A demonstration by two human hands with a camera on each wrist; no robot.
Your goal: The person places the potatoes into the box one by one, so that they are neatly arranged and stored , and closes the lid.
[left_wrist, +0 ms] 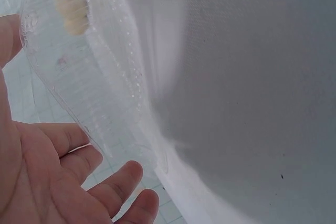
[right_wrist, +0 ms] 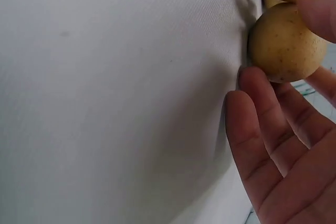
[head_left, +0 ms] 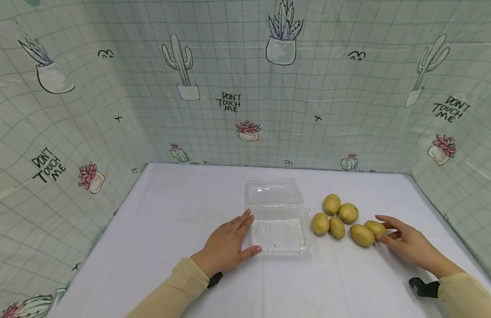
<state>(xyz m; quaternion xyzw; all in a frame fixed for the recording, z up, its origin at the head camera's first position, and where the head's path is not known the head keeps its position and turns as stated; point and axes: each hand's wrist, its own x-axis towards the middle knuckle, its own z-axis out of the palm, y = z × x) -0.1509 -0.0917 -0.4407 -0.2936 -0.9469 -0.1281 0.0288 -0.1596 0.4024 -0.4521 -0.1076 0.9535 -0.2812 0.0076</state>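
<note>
A clear plastic clamshell box [head_left: 277,236] lies unfolded on the white table, its lid [head_left: 273,193] laid back on the far side. My left hand [head_left: 227,245] rests against the box's left edge, thumb and fingers spread. In the left wrist view, that hand [left_wrist: 52,177] touches the see-through rim [left_wrist: 63,106]. At the right, my right hand [head_left: 406,243] has its thumb and fingers around a yellow potato [head_left: 375,228], which is still down at table level. The right wrist view shows the thumb on this potato [right_wrist: 286,43], with the lower fingers [right_wrist: 244,124] off it.
Beside the held potato lies another potato [head_left: 362,235]. Several more potatoes [head_left: 336,227] sit in a loose group between the box and my right hand. A patterned cloth [head_left: 249,88] hangs behind and along both sides of the table [head_left: 181,198].
</note>
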